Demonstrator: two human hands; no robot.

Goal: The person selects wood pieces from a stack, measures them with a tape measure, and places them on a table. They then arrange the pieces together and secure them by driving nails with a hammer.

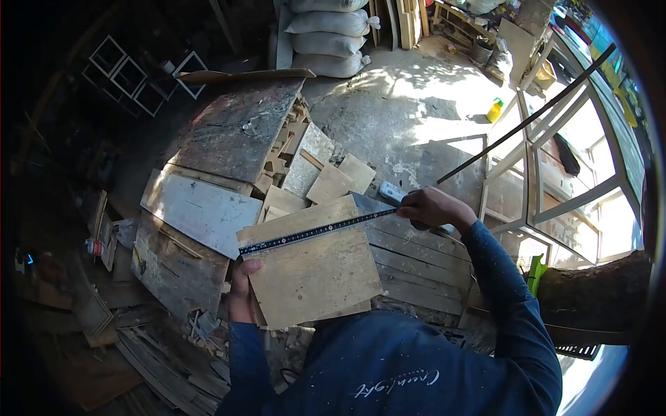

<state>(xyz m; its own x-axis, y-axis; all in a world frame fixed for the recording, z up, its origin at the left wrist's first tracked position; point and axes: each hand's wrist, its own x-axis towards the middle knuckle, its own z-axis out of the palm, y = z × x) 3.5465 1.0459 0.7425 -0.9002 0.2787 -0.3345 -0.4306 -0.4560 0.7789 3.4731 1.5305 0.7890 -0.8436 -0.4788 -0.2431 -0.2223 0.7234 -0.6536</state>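
Note:
A square, light wooden board [316, 281] is tilted in front of my body. My left hand [241, 290] grips its left edge, thumb on the face and fingers behind, near the tape's end. Across the upper part of the board runs a black tape measure [298, 239] with pale markings. Its far end sits at the left edge. Closed around the other end, my right hand [436, 208] holds the tape beyond the board's right edge. The tape's case is mostly hidden by that hand. Another piece of board shows behind the first one.
A worn wooden panel [232, 132] and a whitish panel [201, 211] lie at left, beside wood offcuts [329, 182]. White sacks [329, 45] are stacked behind. Window-like frames [534, 159] stand right, near a yellow bottle [494, 109]. Planks [416, 267] lie under my right arm.

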